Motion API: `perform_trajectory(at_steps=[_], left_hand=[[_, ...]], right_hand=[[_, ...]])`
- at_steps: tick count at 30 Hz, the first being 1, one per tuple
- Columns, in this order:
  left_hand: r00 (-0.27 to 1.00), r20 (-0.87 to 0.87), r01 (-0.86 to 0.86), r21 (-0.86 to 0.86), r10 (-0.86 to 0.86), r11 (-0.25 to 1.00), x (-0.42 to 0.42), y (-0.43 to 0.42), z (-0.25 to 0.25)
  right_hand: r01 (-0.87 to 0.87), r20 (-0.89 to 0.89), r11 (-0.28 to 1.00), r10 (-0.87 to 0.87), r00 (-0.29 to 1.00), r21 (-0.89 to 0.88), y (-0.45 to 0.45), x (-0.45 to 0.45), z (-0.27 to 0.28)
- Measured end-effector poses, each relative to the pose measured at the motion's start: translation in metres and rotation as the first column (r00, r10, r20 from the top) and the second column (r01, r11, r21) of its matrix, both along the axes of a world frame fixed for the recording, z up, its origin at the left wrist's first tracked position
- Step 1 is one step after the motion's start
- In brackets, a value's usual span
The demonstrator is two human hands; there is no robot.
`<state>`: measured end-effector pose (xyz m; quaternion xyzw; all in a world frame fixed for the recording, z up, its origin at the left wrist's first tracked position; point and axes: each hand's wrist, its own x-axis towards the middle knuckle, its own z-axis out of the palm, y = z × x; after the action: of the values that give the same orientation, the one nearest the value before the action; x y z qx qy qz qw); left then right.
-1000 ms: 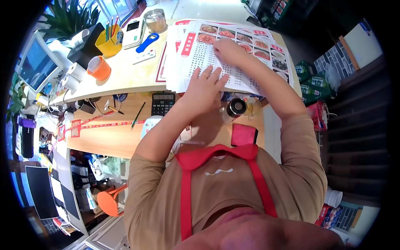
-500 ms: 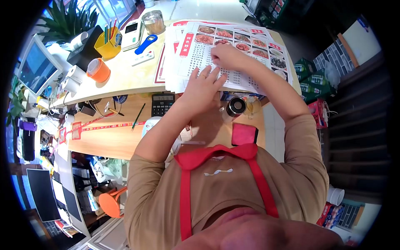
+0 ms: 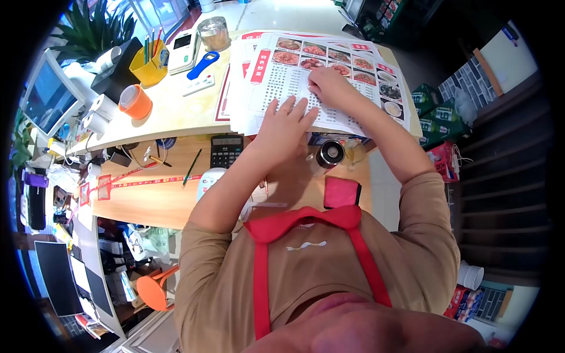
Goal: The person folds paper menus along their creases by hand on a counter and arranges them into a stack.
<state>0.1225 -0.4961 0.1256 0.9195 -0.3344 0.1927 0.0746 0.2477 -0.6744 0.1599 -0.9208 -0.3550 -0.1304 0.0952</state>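
A printed menu sheet (image 3: 276,82) with food photos and columns of text lies on top of a stack of similar sheets at the counter's near edge. My left hand (image 3: 283,126) rests flat on its lower part, fingers spread, a ring on one of them. Over the middle of the text, just below the photos, my right hand (image 3: 331,87) touches the sheet with its fingers curled together. What those fingers hold, if anything, is hidden beneath them.
Left on the counter (image 3: 176,112) stand an orange cup (image 3: 136,103), a yellow pen holder (image 3: 148,66), a card terminal (image 3: 183,52), a glass jar (image 3: 213,34) and a blue bottle opener (image 3: 203,65). A calculator (image 3: 226,151) and a flask (image 3: 331,154) sit on the lower desk.
My right hand has slid a little to the right over the menu sheet, its fingers still curled. My left hand stays spread in place. The whole view has shifted slightly.
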Motion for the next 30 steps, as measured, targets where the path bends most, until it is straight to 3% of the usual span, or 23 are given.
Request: perform_trajectory(at_steps=[1, 4, 7, 10, 13, 19, 22, 25, 28, 30], left_hand=[[1.0, 0.007, -0.008, -0.001, 0.008, 1.0, 0.0, -0.001, -0.001], [1.0, -0.017, 0.01, -0.019, -0.01, 1.0, 0.0, -0.001, 0.0], [1.0, -0.004, 0.015, -0.036, -0.015, 0.999, 0.0, -0.002, -0.003], [1.0, 0.021, 0.007, -0.021, -0.007, 1.0, 0.003, 0.0, -0.002], [1.0, -0.011, -0.001, -0.018, 0.001, 1.0, 0.0, -0.001, 0.002], [1.0, -0.012, 0.006, -0.014, -0.006, 1.0, 0.0, -0.003, -0.001], [1.0, 0.009, -0.011, -0.001, 0.011, 1.0, 0.003, -0.001, -0.002], [1.0, 0.01, -0.015, 0.001, 0.014, 1.0, 0.004, -0.003, -0.004], [0.999, -0.039, -0.02, 0.029, 0.021, 0.999, 0.0, -0.004, 0.002], [0.997, -0.071, -0.019, 0.047, 0.022, 0.999, -0.003, -0.005, 0.005]], right_hand=[[-0.028, 0.035, 1.0, 0.029, 0.999, -0.009, -0.005, 0.002, -0.008], [0.207, 0.07, 0.978, -0.209, 0.975, 0.036, -0.018, 0.051, -0.011], [0.303, 0.169, 0.953, -0.302, 0.938, 0.015, -0.025, 0.073, -0.008], [0.037, -0.09, 0.999, -0.037, 0.995, 0.005, -0.009, 0.029, -0.001], [-0.027, 0.027, 0.998, 0.025, 0.999, 0.049, -0.01, 0.007, 0.0], [0.318, 0.06, 0.944, -0.314, 0.948, -0.087, -0.035, 0.079, -0.004], [0.189, -0.068, 0.976, -0.197, 0.978, -0.105, 0.0, 0.017, 0.0], [-0.021, 0.133, 0.997, 0.03, 0.991, -0.072, -0.015, -0.009, -0.013], [0.398, 0.318, 0.896, -0.325, 0.891, -0.199, -0.071, 0.044, -0.021], [0.539, 0.047, 0.834, -0.538, 0.842, -0.118, -0.103, 0.046, -0.001]])
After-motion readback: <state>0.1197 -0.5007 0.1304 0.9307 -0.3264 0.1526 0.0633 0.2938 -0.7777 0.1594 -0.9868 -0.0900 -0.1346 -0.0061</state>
